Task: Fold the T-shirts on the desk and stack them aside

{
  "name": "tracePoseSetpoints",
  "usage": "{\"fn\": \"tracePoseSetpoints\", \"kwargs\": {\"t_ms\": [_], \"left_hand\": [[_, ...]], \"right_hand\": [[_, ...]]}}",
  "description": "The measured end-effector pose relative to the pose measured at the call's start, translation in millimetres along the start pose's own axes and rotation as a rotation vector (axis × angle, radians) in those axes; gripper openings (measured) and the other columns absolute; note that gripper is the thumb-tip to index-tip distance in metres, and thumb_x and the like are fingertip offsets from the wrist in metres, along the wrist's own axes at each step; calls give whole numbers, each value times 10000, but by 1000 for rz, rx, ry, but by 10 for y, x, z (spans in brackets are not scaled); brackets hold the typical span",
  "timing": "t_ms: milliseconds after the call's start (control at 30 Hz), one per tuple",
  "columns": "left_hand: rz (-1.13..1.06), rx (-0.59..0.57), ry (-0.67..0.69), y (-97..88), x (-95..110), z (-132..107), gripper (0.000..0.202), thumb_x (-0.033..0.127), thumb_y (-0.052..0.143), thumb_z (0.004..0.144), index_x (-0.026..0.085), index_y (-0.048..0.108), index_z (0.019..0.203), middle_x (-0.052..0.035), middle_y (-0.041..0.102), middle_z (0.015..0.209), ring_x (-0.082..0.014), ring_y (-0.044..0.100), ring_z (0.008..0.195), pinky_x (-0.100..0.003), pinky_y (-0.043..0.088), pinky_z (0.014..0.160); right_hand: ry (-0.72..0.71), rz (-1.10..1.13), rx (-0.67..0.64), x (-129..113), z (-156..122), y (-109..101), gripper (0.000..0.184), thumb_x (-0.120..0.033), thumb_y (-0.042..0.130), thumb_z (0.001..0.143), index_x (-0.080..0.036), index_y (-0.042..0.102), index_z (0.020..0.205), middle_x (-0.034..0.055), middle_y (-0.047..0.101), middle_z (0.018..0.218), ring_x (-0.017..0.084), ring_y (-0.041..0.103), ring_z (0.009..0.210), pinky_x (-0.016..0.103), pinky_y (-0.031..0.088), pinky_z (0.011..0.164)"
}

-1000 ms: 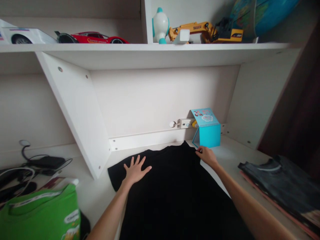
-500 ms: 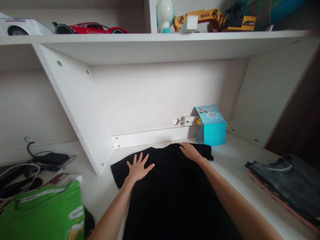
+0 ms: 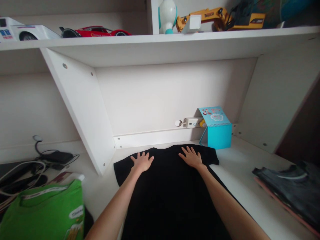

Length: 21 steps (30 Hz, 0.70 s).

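A black garment (image 3: 170, 193) lies spread on the white desk (image 3: 240, 173), reaching from the front edge of the view to the back panel. My left hand (image 3: 142, 161) rests flat on its far left part, fingers spread and open. My right hand (image 3: 192, 157) lies flat on its far right part, fingers also spread. Both hands hold nothing and press on the cloth near its far edge.
A turquoise desk calendar (image 3: 216, 128) stands just behind the garment's right corner. A green shirt (image 3: 45, 213) lies at the left, with cables and a charger (image 3: 50, 157) behind it. A dark folded garment (image 3: 290, 186) lies at right. Toy cars (image 3: 95, 31) and a yellow excavator (image 3: 222, 19) sit on the shelf.
My right hand let go of the garment's right corner, moved left and now lies flat on the cloth. My left hand slid a little farther back. The garment's right sleeve is now spread out.
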<state>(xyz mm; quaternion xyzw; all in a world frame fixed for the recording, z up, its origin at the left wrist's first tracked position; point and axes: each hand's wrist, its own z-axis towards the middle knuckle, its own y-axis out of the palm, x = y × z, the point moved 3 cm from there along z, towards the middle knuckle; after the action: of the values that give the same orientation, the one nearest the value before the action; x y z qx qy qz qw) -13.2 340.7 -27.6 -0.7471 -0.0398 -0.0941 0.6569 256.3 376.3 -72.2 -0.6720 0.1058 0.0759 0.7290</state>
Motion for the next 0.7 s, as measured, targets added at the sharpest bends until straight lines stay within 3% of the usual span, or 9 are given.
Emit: {"fn": "tracePoseSetpoints", "kwargs": {"t_ms": [133,333,500,600,700], "left_hand": [[-9,59,106,134,210,146,658,536,114,892,194,216,1445,-59,108,1538,-299,38,1408,-653,66,1052],[-25,75,127,257,78,323,795,719,115,804,261,203,1448,-15,66,1538,-349,23,1399,-688,62,1028],[-21,99,124,291,32,378,855,738,108,784,218,138,1463,-25,42,1536,-345,11,1400,-678,51,1038],[-20,116,122,314,47,375,845,731,111,788,221,156,1460,-23,54,1536,-339,9,1401,-677,45,1039],[-16,135,118,319,50,373,830,720,117,794,222,184,1454,-31,74,1536,-340,36,1400,-681,57,1035]], "right_hand": [[17,-7,-6,-16,3,16,521,-428,514,886,-224,385,1348,88,310,1449,304,312,1305,582,229,1051],[11,6,15,-10,37,-7,503,-423,519,886,-218,407,1331,89,337,1432,297,339,1290,574,252,1044],[-3,26,30,-48,-5,-161,503,-421,516,888,-214,405,1332,91,339,1431,299,333,1294,577,246,1045],[-92,37,37,-314,-176,-291,520,-418,501,896,-212,375,1356,92,290,1463,310,266,1332,599,170,1067],[-363,72,-55,-808,-638,-304,541,-458,430,918,-190,348,1381,113,261,1488,292,208,1366,575,121,1091]]}}
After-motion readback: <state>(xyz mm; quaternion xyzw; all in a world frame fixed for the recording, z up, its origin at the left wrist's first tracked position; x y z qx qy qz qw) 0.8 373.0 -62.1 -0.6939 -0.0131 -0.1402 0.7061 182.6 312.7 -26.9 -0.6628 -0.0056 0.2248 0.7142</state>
